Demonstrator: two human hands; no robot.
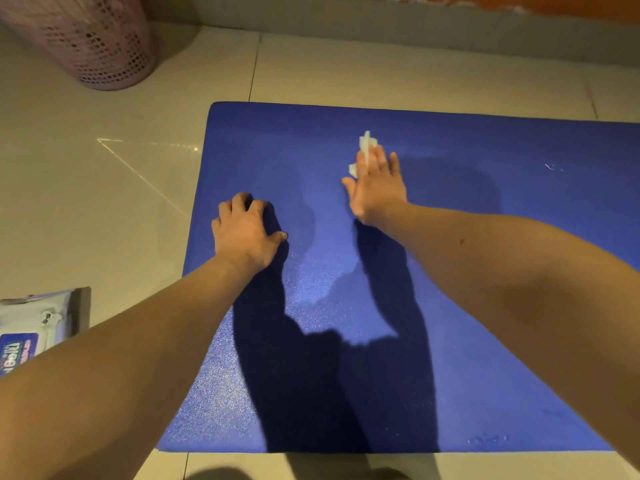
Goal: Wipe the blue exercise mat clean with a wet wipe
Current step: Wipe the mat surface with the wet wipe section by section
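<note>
A blue exercise mat (485, 306) lies flat on a pale tiled floor (104, 202), filling the middle and right of the view, with its far left corner towards a grey wall (346, 19). The right hand (377, 188) reaches out over the middle of the far half of the mat, its palm down and its fingers straight and slightly spread, pressing a white wet wipe (366, 142) flat against the surface. The crumpled wipe shows beyond the fingertips and beside the forefinger, and the fingers lie over it rather than curl round it. The left hand (246, 233) rests on the mat near its left edge, nearer than the right hand and well apart from it. Its fingers are bent and spread, the tips and thumb bear down on the mat, and it has hold of nothing. Both forearms cast dark shadows across the near half of the mat. A pack of wet wipes (31, 327) lies on the floor to the left of the mat, partly cut off by the frame and the left forearm. A pink mesh basket (93, 39) stands on the floor in the far left corner.
</note>
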